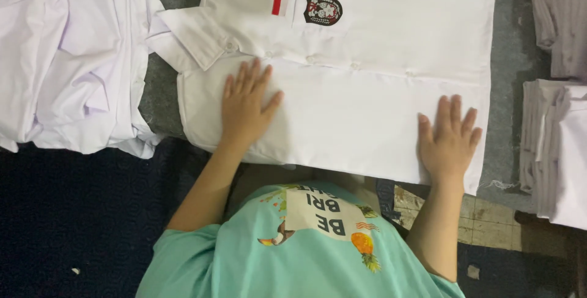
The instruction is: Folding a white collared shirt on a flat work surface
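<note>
Both hands, left hand [246, 105] and right hand [448, 140], flat on folded white shirt [367, 90].

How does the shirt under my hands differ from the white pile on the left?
The folded shirt lies flat and squared, buttoned, under the left hand and right hand; the loose pile is rumpled and untouched. The folded shirt shows a red-and-white patch and a dark badge; the loose pile shows neither. Both are white garments.

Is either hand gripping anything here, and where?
Nothing is gripped. Left hand and right hand lie flat, fingers spread, on the folded white shirt.
</note>
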